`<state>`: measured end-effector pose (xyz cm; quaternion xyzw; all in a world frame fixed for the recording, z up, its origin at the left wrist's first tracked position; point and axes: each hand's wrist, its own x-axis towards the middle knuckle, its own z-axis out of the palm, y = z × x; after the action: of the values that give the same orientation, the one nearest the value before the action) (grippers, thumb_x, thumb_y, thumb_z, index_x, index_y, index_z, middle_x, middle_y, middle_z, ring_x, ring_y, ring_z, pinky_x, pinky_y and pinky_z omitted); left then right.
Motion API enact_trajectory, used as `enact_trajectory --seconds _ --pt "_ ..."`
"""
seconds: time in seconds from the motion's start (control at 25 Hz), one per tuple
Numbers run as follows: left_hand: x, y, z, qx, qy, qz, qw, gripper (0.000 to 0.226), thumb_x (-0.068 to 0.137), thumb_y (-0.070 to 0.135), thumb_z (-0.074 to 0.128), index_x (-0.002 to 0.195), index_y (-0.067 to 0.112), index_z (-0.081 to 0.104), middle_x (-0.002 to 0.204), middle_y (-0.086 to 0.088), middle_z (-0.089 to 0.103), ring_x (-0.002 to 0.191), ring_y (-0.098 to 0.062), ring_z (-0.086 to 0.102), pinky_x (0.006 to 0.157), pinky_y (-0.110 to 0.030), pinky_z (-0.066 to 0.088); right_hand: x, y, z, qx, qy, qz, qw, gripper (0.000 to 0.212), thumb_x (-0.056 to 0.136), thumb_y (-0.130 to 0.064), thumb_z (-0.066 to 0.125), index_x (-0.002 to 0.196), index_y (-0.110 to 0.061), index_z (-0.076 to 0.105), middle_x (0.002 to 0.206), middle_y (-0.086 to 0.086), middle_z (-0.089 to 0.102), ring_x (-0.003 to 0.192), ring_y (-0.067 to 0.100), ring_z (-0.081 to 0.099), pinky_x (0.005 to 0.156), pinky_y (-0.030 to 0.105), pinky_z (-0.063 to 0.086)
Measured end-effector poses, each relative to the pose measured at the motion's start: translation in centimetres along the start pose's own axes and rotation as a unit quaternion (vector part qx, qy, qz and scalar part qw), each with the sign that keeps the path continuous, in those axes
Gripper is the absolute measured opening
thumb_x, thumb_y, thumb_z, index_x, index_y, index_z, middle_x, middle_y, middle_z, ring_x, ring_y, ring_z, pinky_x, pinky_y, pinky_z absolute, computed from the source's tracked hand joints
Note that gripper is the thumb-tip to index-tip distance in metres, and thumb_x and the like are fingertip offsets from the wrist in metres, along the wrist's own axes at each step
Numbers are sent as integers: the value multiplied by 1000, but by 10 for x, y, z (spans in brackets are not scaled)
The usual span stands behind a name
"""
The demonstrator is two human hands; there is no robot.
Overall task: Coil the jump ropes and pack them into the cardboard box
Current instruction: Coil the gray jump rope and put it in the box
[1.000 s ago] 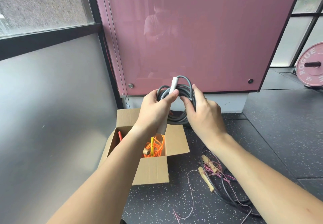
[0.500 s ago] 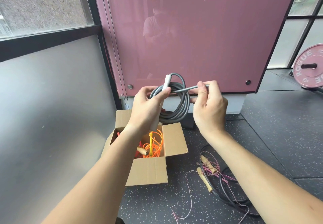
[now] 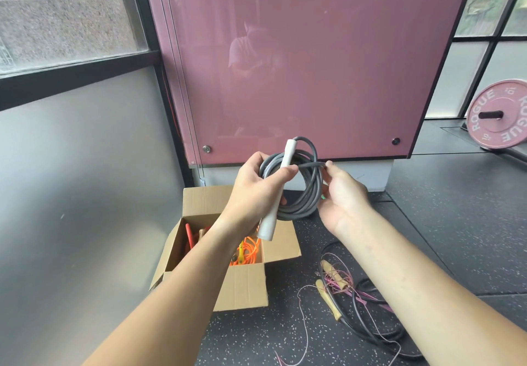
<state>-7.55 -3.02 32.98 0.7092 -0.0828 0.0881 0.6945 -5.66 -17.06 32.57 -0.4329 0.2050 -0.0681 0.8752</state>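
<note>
The right hand (image 3: pixel 343 200), pinching the free strand, has swung it back against the gray jump rope (image 3: pixel 309 194) coil, which the left hand (image 3: pixel 258 191) grips together with its white handle (image 3: pixel 271 220). Tying-off looks nearly finished; the cardboard box (image 3: pixel 245 285) waits below the left wrist.

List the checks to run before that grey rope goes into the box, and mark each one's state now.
1. Left grip holds grey rope coil and white handle: ok.
2. Loose tail tied off: not ok; right grip pinches it, stretched across the coil.
3. Box flaps open: ok.
4. Room in box beside orange rope: cannot tell; forearm hides part.
5. Floor ropes coiled: not ok.
</note>
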Motion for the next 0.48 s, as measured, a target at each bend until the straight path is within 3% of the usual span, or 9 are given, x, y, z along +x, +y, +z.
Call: enact_trajectory --seconds 0.08,0.12,0.24,0.32,0.4,0.48 --pt "-1 -2 7 15 -4 21 1000 32 88 22 77 89 11 47 71 -8 49 55 -21 52 48 -26 46 3 6 -1 -2 31 -47 998 12 98 -16 64 109 -19 65 93 3 70 69 17 64 60 30 53" --pt "-2 -2 9 22 -3 37 999 32 89 20 77 88 10 46 72 -6 48 57 -20 52 50 -26 47 2 8 0 -6 35 -66 997 5 96 -17 67 100 -19 70 90 3 72 71 19 66 64 33 56" --pt "0 -3 9 52 22 73 996 36 89 23 77 86 13 42 69 0 48 59 -17 51 54 -34 49 0 9 1 -71 19 -163 984 20 90 -26 73 72 -18 77 76 -3 71 75 17 66 74 37 56" --pt "3 -5 4 72 47 85 993 37 87 26 78 84 16 43 68 4 51 60 -17 52 60 -45 54 -1 10 -1 -138 -9 -216 966 10 89 -27 74 91 -21 82 83 -12 75 84 6 71 84 30 58" --pt "5 -7 -3 80 70 88 990 36 86 27 79 84 18 44 67 9 54 60 -14 53 66 -51 57 -2 11 -2 -204 -26 -245 947 25 89 -15 70 113 -18 76 95 -10 77 93 5 73 94 31 57" --pt "6 -8 -8 85 80 97 988 34 86 26 79 84 19 45 65 13 55 59 -9 53 65 -47 58 -4 9 -1 -160 -33 -233 959 38 89 3 59 121 -14 71 93 -1 78 90 13 75 92 33 59"
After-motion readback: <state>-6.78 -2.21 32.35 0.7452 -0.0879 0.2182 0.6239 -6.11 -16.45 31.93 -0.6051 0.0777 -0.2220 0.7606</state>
